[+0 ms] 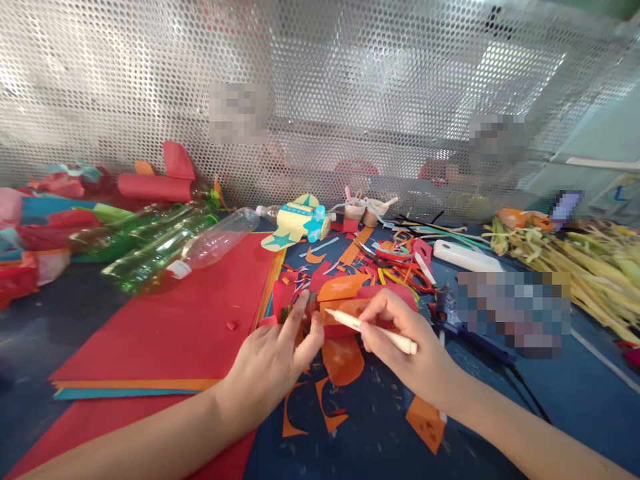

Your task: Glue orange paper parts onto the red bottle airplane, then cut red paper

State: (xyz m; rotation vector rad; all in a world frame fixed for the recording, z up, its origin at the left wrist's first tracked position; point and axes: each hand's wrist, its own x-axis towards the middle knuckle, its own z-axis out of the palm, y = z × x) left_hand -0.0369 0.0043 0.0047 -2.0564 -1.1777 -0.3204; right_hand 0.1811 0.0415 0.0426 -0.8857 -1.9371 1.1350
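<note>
My right hand point(395, 327) is closed around a white marker point(385, 337), its pale tip pointing left at an orange paper band. That band belongs to a paper-covered bottle point(345, 310), red and orange, with an orange rounded wing point(343, 287) above and another orange wing point(344, 360) below. At the bottle's left end, my left hand point(280, 347) holds it between thumb and forefinger; part of that end is hidden by the fingers. Whether the marker's tip touches the paper I cannot tell.
Left of my hands lies a stack of coloured sheets point(175, 333). Behind it are green bottles point(160, 250), a clear bottle point(220, 240) and a yellow paper-covered bottle point(300, 223). Scissors point(405, 267), paper scraps point(327, 407), a blue glue gun point(475, 340) and dry husks point(580, 267) lie around.
</note>
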